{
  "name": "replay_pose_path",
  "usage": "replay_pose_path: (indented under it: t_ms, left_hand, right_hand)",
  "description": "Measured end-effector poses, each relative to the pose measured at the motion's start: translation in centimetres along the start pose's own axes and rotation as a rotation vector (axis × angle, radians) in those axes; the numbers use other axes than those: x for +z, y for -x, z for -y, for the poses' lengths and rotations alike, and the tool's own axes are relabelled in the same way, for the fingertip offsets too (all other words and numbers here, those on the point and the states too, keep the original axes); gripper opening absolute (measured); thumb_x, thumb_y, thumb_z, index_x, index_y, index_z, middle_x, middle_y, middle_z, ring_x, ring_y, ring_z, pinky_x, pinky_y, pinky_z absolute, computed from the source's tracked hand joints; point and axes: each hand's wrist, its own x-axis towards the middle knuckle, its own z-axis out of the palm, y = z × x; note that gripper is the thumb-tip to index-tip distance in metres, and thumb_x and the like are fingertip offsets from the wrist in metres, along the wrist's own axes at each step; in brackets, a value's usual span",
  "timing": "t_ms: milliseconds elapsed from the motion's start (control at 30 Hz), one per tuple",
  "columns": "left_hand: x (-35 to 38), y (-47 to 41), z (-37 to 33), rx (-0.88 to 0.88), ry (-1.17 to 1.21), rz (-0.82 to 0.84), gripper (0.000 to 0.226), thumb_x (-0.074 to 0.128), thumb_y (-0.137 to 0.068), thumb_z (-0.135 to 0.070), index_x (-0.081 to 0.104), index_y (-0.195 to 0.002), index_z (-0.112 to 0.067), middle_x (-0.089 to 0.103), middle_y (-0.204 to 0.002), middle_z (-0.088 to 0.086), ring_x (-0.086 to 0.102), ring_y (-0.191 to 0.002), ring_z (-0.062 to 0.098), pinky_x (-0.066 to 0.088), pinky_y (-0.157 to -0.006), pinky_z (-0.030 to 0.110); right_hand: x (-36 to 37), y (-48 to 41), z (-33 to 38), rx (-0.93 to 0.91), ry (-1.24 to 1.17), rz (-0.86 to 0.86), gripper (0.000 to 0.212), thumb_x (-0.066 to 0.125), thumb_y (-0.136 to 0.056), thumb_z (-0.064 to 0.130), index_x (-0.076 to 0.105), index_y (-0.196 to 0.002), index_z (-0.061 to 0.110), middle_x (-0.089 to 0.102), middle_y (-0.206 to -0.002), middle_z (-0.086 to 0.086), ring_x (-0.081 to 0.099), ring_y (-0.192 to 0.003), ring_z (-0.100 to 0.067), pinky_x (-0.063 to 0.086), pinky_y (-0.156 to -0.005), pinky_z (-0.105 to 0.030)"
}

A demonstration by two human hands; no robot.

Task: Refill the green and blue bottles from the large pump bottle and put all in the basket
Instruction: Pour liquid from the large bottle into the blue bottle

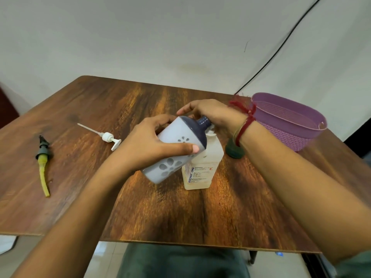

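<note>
My left hand [152, 141] grips the blue bottle [176, 149], pale with flower marks and a dark blue shoulder. The bottle is tilted, its open neck pointing right, just above the top of the large pump bottle [200, 169]. That clear bottle stands uncapped at the table's middle. My right hand [212, 115] curves its fingers over the blue bottle's shoulder by the neck. The dark green bottle [233, 151] stands behind my right wrist, mostly hidden. The purple basket [291, 133] sits at the right.
A white pump head [109, 137] with its tube lies left of centre on the wooden table [180, 213]. Further left lies a dark pump head with a yellow tube [43, 159]. A black cable [281, 47] runs down the wall behind the basket.
</note>
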Motion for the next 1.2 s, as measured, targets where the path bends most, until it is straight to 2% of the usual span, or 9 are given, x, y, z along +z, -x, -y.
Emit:
replay_pose_path:
  t_ms: [133,267,367,533,667,767,867,1033,1200]
  left_hand:
    - [-0.3,-0.1,-0.5,0.004,0.028,-0.020,0.066,0.070,-0.044,-0.069,0.063,-0.100,-0.035,0.071,-0.086,-0.010,0.070,-0.073,0.007,0.060,-0.070,0.040]
    - [-0.1,-0.1,-0.3,-0.009,0.025,-0.008,0.065,0.071,-0.045,-0.069,0.063,-0.100,-0.035,0.071,-0.087,-0.010,0.069,-0.073,0.008,0.060,-0.070,0.041]
    - [0.2,0.2,0.0,-0.030,0.038,0.000,0.063,0.071,-0.045,-0.068,0.062,-0.098,-0.035,0.072,-0.085,-0.009,0.070,-0.072,0.009,0.060,-0.070,0.043]
    - [-0.2,-0.2,-0.7,-0.002,0.002,-0.037,0.068,0.069,-0.043,-0.072,0.063,-0.100,-0.036,0.070,-0.086,-0.010,0.069,-0.073,0.008,0.059,-0.071,0.045]
    - [0.0,0.0,-0.2,-0.006,-0.008,-0.015,0.064,0.068,-0.044,-0.072,0.062,-0.097,-0.036,0.070,-0.085,-0.010,0.069,-0.074,0.007,0.059,-0.071,0.042]
    - [0.1,0.1,0.0,-0.013,0.021,-0.006,0.059,0.070,-0.045,-0.070,0.062,-0.094,-0.036,0.071,-0.084,-0.010,0.070,-0.071,0.007,0.060,-0.070,0.041]
    - [-0.2,-0.1,-0.4,-0.006,0.021,-0.017,0.065,0.069,-0.044,-0.070,0.063,-0.097,-0.035,0.071,-0.084,-0.010,0.070,-0.071,0.007,0.059,-0.070,0.039]
    - [-0.2,-0.2,0.0,-0.013,0.010,0.002,0.066,0.069,-0.044,-0.070,0.063,-0.100,-0.034,0.071,-0.086,-0.009,0.069,-0.073,0.007,0.060,-0.071,0.040]
    - [-0.3,-0.2,-0.3,-0.023,0.016,-0.007,0.063,0.070,-0.044,-0.068,0.062,-0.097,-0.034,0.072,-0.084,-0.009,0.070,-0.070,0.008,0.060,-0.071,0.041]
  right_hand:
    - [-0.6,0.1,1.2,-0.028,0.070,0.025,0.028,0.041,-0.093,0.008,0.065,-0.089,0.021,0.059,-0.105,0.000,0.055,-0.085,-0.015,0.044,-0.057,-0.020]
    - [-0.5,0.2,0.3,-0.006,-0.026,0.006,0.029,0.039,-0.096,0.010,0.066,-0.094,0.019,0.060,-0.088,0.004,0.051,-0.065,-0.010,0.042,-0.044,-0.014]
    - [0.0,0.1,-0.2,0.002,-0.010,-0.027,0.030,0.038,-0.098,0.012,0.067,-0.098,0.017,0.061,-0.090,0.002,0.047,-0.061,-0.009,0.038,-0.043,-0.016]
    - [-0.9,0.3,0.6,-0.019,-0.033,0.052,0.029,0.042,-0.089,0.006,0.067,-0.085,0.019,0.063,-0.109,-0.009,0.057,-0.089,-0.022,0.044,-0.058,-0.024]
    - [-0.1,0.0,-0.1,0.011,-0.041,-0.019,0.033,0.040,-0.094,0.011,0.066,-0.080,0.024,0.061,-0.092,-0.002,0.050,-0.068,-0.014,0.039,-0.050,-0.020]
    - [-0.1,-0.1,-0.2,0.012,0.018,-0.025,0.035,0.039,-0.092,0.009,0.067,-0.079,0.024,0.063,-0.102,-0.005,0.050,-0.079,-0.020,0.037,-0.055,-0.023]
    - [-0.8,0.2,0.5,-0.002,0.015,0.039,0.028,0.042,-0.091,0.007,0.068,-0.085,0.019,0.063,-0.107,-0.006,0.056,-0.088,-0.020,0.045,-0.061,-0.023]
    - [-0.1,-0.4,0.0,0.002,0.019,-0.028,0.035,0.038,-0.095,0.010,0.065,-0.079,0.025,0.061,-0.092,0.000,0.051,-0.074,-0.016,0.040,-0.056,-0.023]
    - [-0.4,-0.3,0.1,-0.003,0.026,0.014,0.030,0.042,-0.091,0.010,0.066,-0.080,0.024,0.063,-0.106,-0.007,0.055,-0.082,-0.022,0.043,-0.061,-0.026]
